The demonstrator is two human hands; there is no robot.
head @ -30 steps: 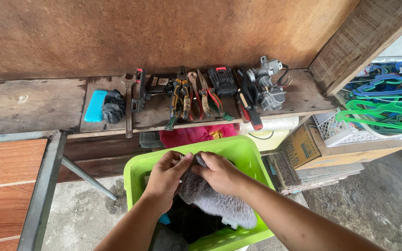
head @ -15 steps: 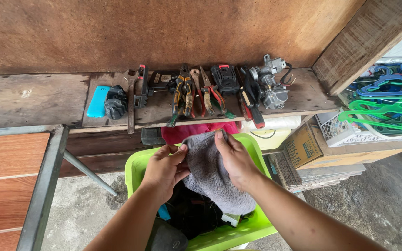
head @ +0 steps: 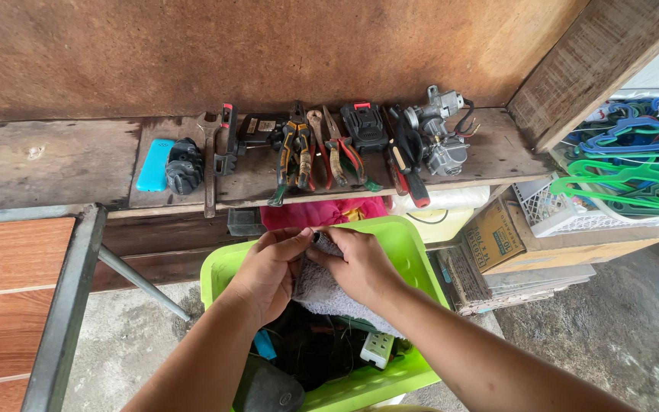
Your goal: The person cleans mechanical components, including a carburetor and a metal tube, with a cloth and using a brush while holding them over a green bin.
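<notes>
grey, fuzzy cloth (head: pixel 320 288) sits bunched between two hands, one piece of it, held over the open top of a lime-green plastic bin (head: pixel 413 259). the left hand (head: pixel 266 273) has its fingers curled shut on the cloth's left edge, thumb on top; the right hand (head: pixel 358 265) pinches the upper fold, fingers pressed together on it, and the two thumbs nearly touch. below the cloth the one bin holds dark tangled items, a white power strip (head: pixel 377 349) and a small blue piece (head: pixel 264 345).

behind the bin lies a pink cloth (head: pixel 322 211), under a wooden shelf (head: pixel 62 156). on the shelf, in a row from the left: one light-blue phone-shaped object (head: pixel 153 164), one black rounded part (head: pixel 184 165), one long rusty wrench (head: pixel 209 164), three pairs of pliers (head: pixel 322 152) with yellow, orange and red-green handles, two black battery-like blocks (head: pixel 365 126), one red-tipped screwdriver (head: pixel 409 178), one grey metal carburettor (head: pixel 438 137).

right of the bin stands one brown cardboard box (head: pixel 509 240), rectangular, with a yellow printed label on its near face, atop flat stacked cartons. beside it a white mesh basket (head: pixel 554 214), then a heap of green and blue hangers (head: pixel 634 160), too tangled to count. a wood-topped table (head: pixel 17 297) sits left.
</notes>
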